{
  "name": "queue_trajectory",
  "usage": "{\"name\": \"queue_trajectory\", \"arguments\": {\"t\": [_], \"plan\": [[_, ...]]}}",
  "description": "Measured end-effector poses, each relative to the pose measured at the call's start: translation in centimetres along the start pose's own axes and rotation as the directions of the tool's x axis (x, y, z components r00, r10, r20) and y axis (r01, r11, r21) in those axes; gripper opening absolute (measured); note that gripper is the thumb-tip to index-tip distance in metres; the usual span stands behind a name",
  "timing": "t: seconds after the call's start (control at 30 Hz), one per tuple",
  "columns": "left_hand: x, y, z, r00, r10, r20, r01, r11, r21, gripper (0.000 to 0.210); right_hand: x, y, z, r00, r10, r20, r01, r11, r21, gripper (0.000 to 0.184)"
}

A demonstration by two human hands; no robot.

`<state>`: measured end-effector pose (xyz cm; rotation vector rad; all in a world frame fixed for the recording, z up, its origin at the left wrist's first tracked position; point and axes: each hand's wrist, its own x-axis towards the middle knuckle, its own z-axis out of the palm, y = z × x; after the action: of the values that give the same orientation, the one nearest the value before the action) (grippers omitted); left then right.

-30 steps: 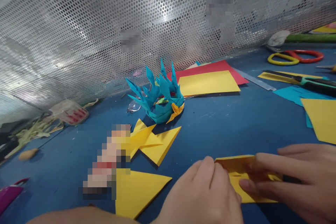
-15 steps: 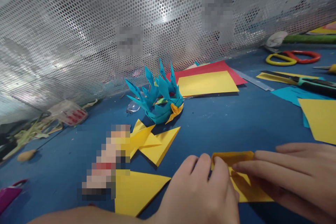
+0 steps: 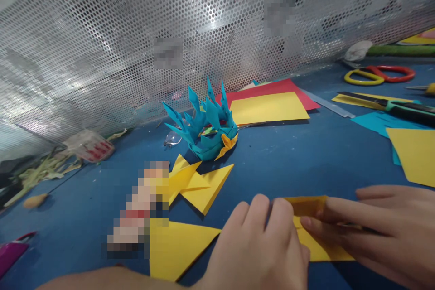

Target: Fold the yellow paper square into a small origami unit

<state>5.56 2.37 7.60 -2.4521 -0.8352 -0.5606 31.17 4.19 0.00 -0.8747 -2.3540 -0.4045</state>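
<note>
On the blue table a sheet of yellow paper [image 3: 319, 249] lies partly folded, its far edge raised as a flap. My left hand [image 3: 261, 244] is closed on its left side, fingers curled over the edge. My right hand [image 3: 384, 226] grips the flap's right end, one fingertip lying on the inner side. Both hands cover much of the sheet. Left of them rests a flat yellow paper piece [image 3: 180, 247]. Beyond it are folded yellow paper pieces [image 3: 200, 186]. Farther back stands a spiky blue origami piece [image 3: 207, 131] with a small orange-yellow fold on its front.
A perforated metal screen [image 3: 136, 31] borders the table's back. Red paper [image 3: 272, 89] and yellow paper [image 3: 272, 108] lie before it. Scissors [image 3: 394, 74], a dark-bladed tool [image 3: 411, 111] and blue paper [image 3: 370, 122] are at right. A clear plastic box [image 3: 93, 147] stands left.
My left fingers have shifted slightly left and lifted a little along the flap. The right hand's fingers have moved slightly on the fold. Other things stay put.
</note>
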Motion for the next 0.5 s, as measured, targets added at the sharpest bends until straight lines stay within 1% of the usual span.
{"name": "queue_trajectory", "arguments": {"t": [0.1, 0.27, 0.4, 0.43, 0.5], "plan": [[-0.4, 0.0, 0.3, 1.000, -0.016, 0.025, 0.017, 1.000, -0.024, 0.022, 0.0, 0.0, 0.1, 1.000, 0.022, 0.005, -0.022, 1.000, 0.015, 0.018], [-0.7, 0.5, 0.9, 0.998, -0.057, -0.039, 0.056, 0.998, -0.018, 0.021, 0.6, -0.2, -0.1, 0.999, 0.033, 0.012, -0.034, 0.998, 0.053, 0.018], [-0.8, 0.5, 0.6, 0.999, -0.040, -0.011, 0.040, 0.999, -0.013, 0.023, 1.0, -0.3, -0.6, 0.999, 0.030, 0.021, -0.032, 0.996, 0.085, 0.019], [-0.7, 0.4, 0.5, 1.000, -0.026, -0.006, 0.026, 1.000, -0.014, 0.025, 1.1, -0.3, -0.7, 1.000, 0.017, 0.022, -0.019, 0.995, 0.098, 0.021], [-0.7, 0.3, 0.4, 1.000, -0.018, 0.002, 0.018, 1.000, -0.017, 0.025, 1.2, -0.1, -0.9, 0.999, -0.031, 0.021, 0.028, 0.991, 0.129, 0.035]]}}
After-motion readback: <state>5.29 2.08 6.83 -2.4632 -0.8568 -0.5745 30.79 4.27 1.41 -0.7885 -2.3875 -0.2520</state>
